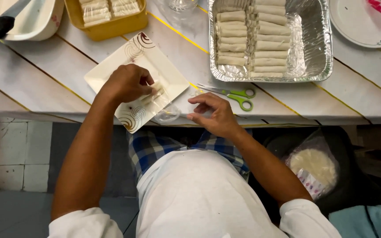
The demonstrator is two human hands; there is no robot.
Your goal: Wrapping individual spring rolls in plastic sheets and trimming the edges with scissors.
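Head view, looking down over the desk [45, 75], white boards with yellow seams.

Left hand [128, 83]: curled over the square white plate [111, 72] with brown swirl print. Grip narrow, fingertips pinched on a small pale roll [157, 91] lying on the plate's near-right part. Roll is partly covered by the fingers; its exact shape cannot be told.

Right hand [214, 115]: at the desk's near edge, just right of the plate. Fingers loosely bent, grip half wide, holding nothing that I can see. Fingertips point toward a small clear plastic piece [166, 115] lying at the plate's near corner, between the two hands; touching or apart, cannot tell.

Just beyond the right hand: scissors [239, 96] with green handles, flat on the desk, blades pointing toward the left hand.

Farther beyond the right hand: foil tray [320, 48], with two rows of pale rolls [254, 37] laid side by side.

Beyond the left hand: yellow box [111, 27] with more rolls inside, cut by the frame edge. Left of it a white bowl [36, 22].

Far right of the right hand: round white plate [362, 26], partly in view.

Below the desk, right of the right forearm: clear bag [316, 169] with a round pale stack of wrappers.
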